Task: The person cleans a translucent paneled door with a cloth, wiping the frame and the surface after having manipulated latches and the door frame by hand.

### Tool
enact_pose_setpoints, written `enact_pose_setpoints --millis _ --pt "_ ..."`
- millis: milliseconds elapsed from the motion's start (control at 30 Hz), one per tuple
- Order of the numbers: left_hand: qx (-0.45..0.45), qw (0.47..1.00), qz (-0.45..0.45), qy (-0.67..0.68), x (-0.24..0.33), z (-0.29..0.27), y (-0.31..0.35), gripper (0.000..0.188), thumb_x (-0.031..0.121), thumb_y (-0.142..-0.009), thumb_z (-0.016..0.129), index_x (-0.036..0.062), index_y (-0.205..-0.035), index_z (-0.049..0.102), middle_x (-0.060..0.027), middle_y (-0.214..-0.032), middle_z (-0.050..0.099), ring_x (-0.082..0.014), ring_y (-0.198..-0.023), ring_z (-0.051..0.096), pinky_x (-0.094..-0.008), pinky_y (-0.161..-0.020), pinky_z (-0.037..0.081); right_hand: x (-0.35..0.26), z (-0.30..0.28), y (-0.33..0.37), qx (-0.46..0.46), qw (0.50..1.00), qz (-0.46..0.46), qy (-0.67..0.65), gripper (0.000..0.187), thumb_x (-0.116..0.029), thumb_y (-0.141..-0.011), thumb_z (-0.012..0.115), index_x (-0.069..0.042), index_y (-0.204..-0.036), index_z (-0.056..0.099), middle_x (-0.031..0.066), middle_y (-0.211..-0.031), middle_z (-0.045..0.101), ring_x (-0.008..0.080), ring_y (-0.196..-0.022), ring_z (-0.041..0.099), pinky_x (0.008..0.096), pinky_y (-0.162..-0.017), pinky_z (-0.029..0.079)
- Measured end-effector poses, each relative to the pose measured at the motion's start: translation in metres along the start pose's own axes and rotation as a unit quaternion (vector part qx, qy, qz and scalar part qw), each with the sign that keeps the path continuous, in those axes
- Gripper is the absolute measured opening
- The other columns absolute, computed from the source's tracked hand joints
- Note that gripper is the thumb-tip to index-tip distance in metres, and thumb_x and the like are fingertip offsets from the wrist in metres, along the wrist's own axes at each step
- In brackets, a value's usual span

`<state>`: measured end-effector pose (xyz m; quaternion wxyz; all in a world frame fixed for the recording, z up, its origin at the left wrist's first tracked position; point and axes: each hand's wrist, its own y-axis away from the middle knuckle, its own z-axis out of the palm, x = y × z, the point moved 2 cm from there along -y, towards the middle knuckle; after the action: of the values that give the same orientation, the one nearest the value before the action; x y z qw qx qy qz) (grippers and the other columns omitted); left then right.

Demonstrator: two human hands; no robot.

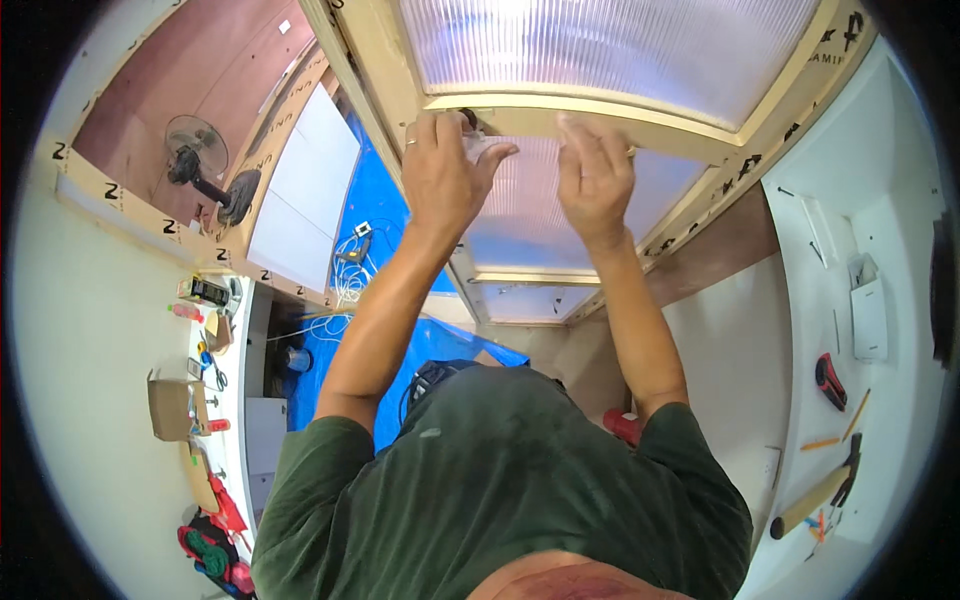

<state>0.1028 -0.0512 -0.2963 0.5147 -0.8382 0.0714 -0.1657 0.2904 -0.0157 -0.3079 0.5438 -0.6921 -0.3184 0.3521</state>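
A ribbed-panel frame [530,121] is set at twelve o'clock.
The grip of the left hand [442,172] is loosely curled, thumb apart; that of the right hand [597,185], near one o'clock, is half closed and blurred; whether anything is held cannot be told. The frame is judged stiff, its translucent sheet [530,215] fragile; hold is best taken on the wooden rail [680,146].

Room under renovation, seemingly | blue floor sheeting [375,200] | hammer [812,502], utility knife [829,381]
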Motion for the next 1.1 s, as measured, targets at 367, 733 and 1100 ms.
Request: enact_pose_setpoints --millis 367,733,1100 --pt "-0.062 0.997 0.034 -0.027 -0.012 -0.005 -0.013 0.021 0.014 -0.091 0.073 0.0063 -0.088 0.054 -0.0143 -0.083 0.060 -0.0370 -0.073 0.064 -0.0451 -0.062 0.051 0.013 0.021 -0.027 -0.090 0.993 -0.056 -0.044 0.020 -0.009 -0.084 0.074 -0.014 -0.104 0.076 -0.0003 -0.098 0.070 0.0224 -0.091 0.064 0.0384 -0.084 0.043" --pt "-0.092 0.993 0.004 -0.078 -0.014 -0.004 0.001 0.035 0.032 -0.083 0.082 0.0089 -0.099 0.061 -0.0091 -0.096 0.061 -0.0346 -0.086 0.067 -0.0460 -0.069 0.056 0.017 0.025 -0.026 -0.065 0.992 -0.097 -0.054 0.024 -0.008 -0.082 0.077 -0.015 -0.106 0.077 -0.0025 -0.099 0.071 0.0175 -0.087 0.063 0.0337 -0.083 0.037" --pt "-0.057 0.998 -0.001 0.019 -0.033 -0.009 -0.001 0.015 0.011 -0.091 0.066 0.0061 -0.093 0.053 -0.0159 -0.092 0.059 -0.0423 -0.078 0.064 -0.0506 -0.064 0.052 -0.030 0.018 0.012 -0.062 0.948 0.214 -0.229 0.018 -0.015 -0.089 0.073 -0.006 -0.105 0.075 0.0081 -0.084 0.072 0.0231 -0.071 0.068 0.0398 -0.069 0.051"
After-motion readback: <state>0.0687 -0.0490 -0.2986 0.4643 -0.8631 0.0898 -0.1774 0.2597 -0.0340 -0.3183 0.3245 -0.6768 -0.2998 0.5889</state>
